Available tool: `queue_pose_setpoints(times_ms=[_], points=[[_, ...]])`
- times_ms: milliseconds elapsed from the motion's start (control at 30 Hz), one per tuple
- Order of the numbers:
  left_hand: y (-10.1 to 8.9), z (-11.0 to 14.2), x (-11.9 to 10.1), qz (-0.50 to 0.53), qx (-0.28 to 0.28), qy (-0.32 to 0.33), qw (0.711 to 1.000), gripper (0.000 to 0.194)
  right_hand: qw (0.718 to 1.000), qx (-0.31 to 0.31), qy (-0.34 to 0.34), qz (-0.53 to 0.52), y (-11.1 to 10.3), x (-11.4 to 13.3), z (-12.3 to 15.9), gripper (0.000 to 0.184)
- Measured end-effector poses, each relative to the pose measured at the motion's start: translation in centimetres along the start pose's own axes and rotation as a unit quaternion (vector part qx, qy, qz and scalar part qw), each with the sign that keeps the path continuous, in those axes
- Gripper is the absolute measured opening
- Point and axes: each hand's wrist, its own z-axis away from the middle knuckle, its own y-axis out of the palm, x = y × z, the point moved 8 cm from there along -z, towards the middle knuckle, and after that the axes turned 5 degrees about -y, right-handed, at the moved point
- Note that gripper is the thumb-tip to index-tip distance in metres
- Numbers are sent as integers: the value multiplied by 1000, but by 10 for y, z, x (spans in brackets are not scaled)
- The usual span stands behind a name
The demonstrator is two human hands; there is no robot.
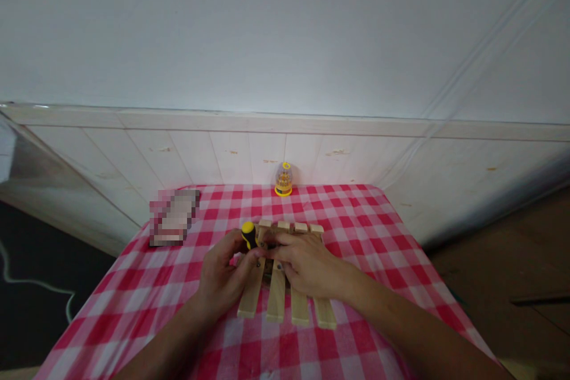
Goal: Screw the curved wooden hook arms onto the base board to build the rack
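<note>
My left grip (222,273) is closed around a yellow-and-black screwdriver (250,236), the thumb on the near side and the fingers curled at its left. The handle's long axis stands steeply, its yellow butt uppermost and leaning slightly left, the lower end running down and right towards the slatted wooden piece (276,297). The shaft and tip are hidden by my fingers; I cannot tell whether the tip is seated in anything.

The wooden piece lies right of and nearer to me than the left grip, on the cloth-covered worktop (365,219). Its four slats run lengthwise away from me, fanned slightly; the leftmost slat (250,297) is directly below the handle and closest to the left grip.

My right grip (309,261) lies palm down across the slats, right of the screwdriver, its fingers reaching left towards the handle's lower end. I cannot tell whether these fingertips pinch a part or merely steady the wood. The left grip is the nearer to the handle. A dark round fastener (279,266) shows on the second slat, just beside the right grip's fingers.

Beyond both grips, near the wall (249,154), stands a clear, yellow-capped bit case (284,180).
</note>
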Motion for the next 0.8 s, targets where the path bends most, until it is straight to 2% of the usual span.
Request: queue_pose_setpoints(times_ms=[133,267,367,667,800], points=[[2,4,14,26,-2,-32,999,19,1000,-4,-1,-16,-4,2,0,35],[-4,6,29,79,-79,-85,990,25,999,-4,-10,-32,-6,5,-1,36],[-5,5,32,101,-107,-99,984,23,1000,-12,-9,-27,-7,4,-1,36],[1,-1,25,82,-66,-60,993,16,999,-7,-6,-33,-3,2,0,43],[2,-3,21,68,-68,-49,994,16,999,-5,0,-32,-3,2,0,41]])
